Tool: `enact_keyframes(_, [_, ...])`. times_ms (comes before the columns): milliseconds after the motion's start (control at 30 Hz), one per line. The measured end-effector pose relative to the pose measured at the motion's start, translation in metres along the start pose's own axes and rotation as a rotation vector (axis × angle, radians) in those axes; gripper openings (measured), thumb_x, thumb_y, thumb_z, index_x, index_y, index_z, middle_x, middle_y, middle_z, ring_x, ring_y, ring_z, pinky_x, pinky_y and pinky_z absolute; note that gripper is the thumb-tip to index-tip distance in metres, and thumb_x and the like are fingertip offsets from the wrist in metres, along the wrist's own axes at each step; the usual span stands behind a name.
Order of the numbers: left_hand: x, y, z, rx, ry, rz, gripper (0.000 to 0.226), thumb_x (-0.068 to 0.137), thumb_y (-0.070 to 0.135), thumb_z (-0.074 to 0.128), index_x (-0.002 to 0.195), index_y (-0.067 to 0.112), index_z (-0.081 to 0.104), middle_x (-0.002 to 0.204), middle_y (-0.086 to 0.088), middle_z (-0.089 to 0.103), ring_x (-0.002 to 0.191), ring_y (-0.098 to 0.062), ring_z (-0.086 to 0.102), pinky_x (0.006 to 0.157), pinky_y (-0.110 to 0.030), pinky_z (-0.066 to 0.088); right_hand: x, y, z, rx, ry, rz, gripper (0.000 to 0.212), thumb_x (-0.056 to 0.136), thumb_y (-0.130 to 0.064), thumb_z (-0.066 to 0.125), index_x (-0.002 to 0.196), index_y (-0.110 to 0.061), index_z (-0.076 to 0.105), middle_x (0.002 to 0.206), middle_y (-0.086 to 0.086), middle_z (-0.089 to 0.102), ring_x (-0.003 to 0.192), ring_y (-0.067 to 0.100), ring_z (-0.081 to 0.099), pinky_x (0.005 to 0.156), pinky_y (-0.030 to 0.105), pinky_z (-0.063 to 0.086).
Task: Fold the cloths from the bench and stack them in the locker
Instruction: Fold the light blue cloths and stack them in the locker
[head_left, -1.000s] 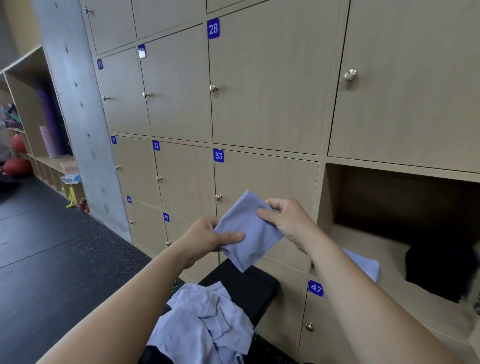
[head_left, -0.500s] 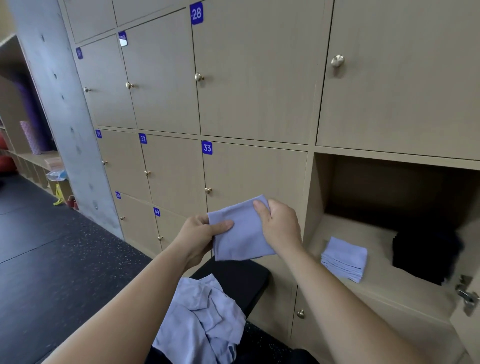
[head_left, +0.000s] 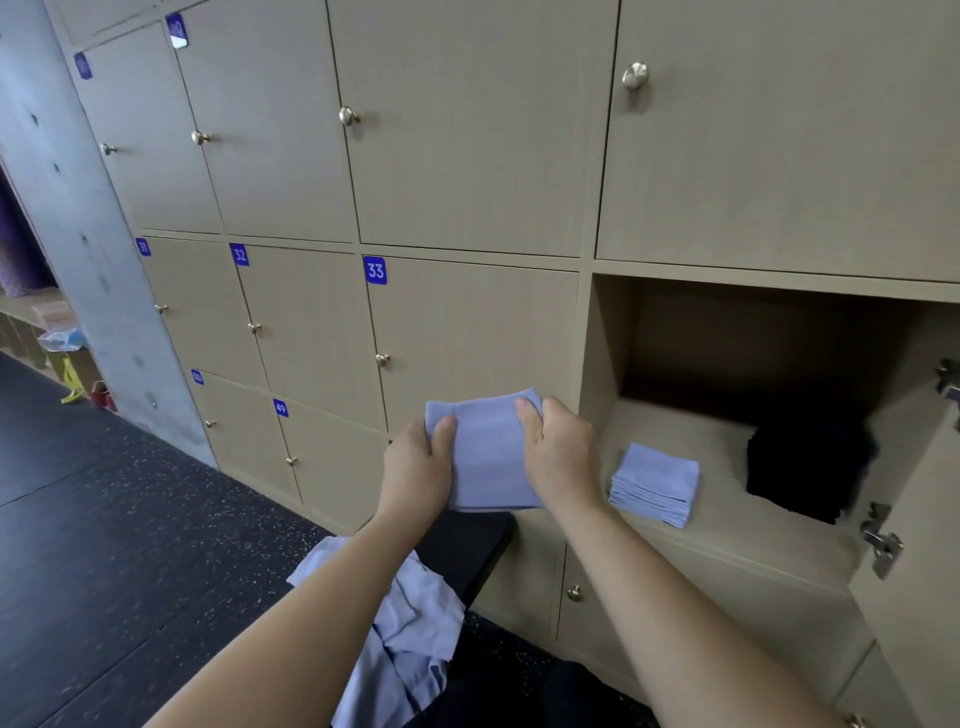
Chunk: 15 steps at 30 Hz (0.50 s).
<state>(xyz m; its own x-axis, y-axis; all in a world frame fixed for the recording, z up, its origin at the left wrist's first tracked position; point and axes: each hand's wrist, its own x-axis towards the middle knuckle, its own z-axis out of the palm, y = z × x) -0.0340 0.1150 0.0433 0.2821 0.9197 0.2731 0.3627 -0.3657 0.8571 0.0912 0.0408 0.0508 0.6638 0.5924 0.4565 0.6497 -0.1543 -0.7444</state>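
I hold a folded light-blue cloth (head_left: 488, 457) in front of the lockers. My left hand (head_left: 415, 467) grips its left edge and my right hand (head_left: 561, 452) grips its right edge. Just to the right, the open locker (head_left: 727, 525) holds a neat stack of folded blue cloths (head_left: 654, 483) on its floor. A loose pile of unfolded blue cloths (head_left: 405, 634) lies on the black bench (head_left: 467, 540) below my arms.
A black bundle (head_left: 810, 467) sits in the open locker, right of the stack. The locker's open door (head_left: 914, 545) with metal hinges stands at the far right. Closed numbered lockers fill the wall; dark speckled floor lies to the left.
The cloth went from a hanging diagonal shape to a flat folded rectangle. Both hands moved right with it, nearer the open locker, and the view shifted right.
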Motion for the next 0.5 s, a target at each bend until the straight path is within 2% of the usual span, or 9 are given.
enact_keyframes(100, [-0.003,-0.003,0.016,0.059,-0.027,0.033,0.041,0.101,0.037,0.045,0.07,0.011,0.038,0.064,-0.001,0.045,0.059,-0.016,0.041,0.053,-0.028,0.029,-0.004,0.022,-0.007,-0.066,-0.008,0.089,0.047,0.101,-0.039,0.041,0.063,-0.016,0.026,0.062,-0.001,0.038,0.058,0.017,0.034,0.049,0.03,0.021])
enact_keyframes(200, [-0.006,-0.003,0.038,0.037,-0.093,0.012,0.045,0.099,0.039,0.049,0.068,0.01,0.034,0.062,0.0,0.038,0.057,-0.016,0.034,0.051,-0.029,0.026,-0.006,0.05,-0.014,-0.035,-0.039,0.139,0.046,0.1,-0.039,0.045,0.063,-0.016,0.029,0.061,-0.002,0.039,0.063,0.021,0.038,0.053,0.034,0.023])
enact_keyframes(333, [-0.012,-0.013,0.073,-0.023,-0.178,-0.081,0.044,0.099,0.042,0.048,0.07,0.009,0.04,0.064,-0.002,0.04,0.058,-0.015,0.035,0.053,-0.028,0.028,-0.013,0.092,-0.032,0.143,-0.165,0.235,0.038,0.09,-0.024,0.06,0.063,-0.016,0.035,0.059,-0.004,0.038,0.057,0.012,0.034,0.052,0.03,0.025])
enact_keyframes(433, [-0.021,-0.023,0.103,-0.035,-0.289,-0.136,0.045,0.098,0.041,0.049,0.068,0.01,0.037,0.062,-0.002,0.037,0.059,-0.016,0.034,0.055,-0.03,0.028,-0.025,0.131,-0.045,0.167,-0.238,0.361,0.031,0.083,-0.012,0.059,0.064,-0.014,0.035,0.061,0.002,0.031,0.06,0.016,0.029,0.056,0.029,0.023])
enact_keyframes(500, [-0.024,-0.028,0.124,-0.043,-0.362,-0.17,0.046,0.099,0.038,0.05,0.065,0.012,0.034,0.059,0.0,0.034,0.057,-0.016,0.033,0.053,-0.029,0.026,-0.032,0.156,-0.052,0.163,-0.241,0.417,0.033,0.081,-0.008,0.058,0.06,-0.015,0.033,0.06,0.004,0.03,0.06,0.016,0.03,0.059,0.031,0.024])
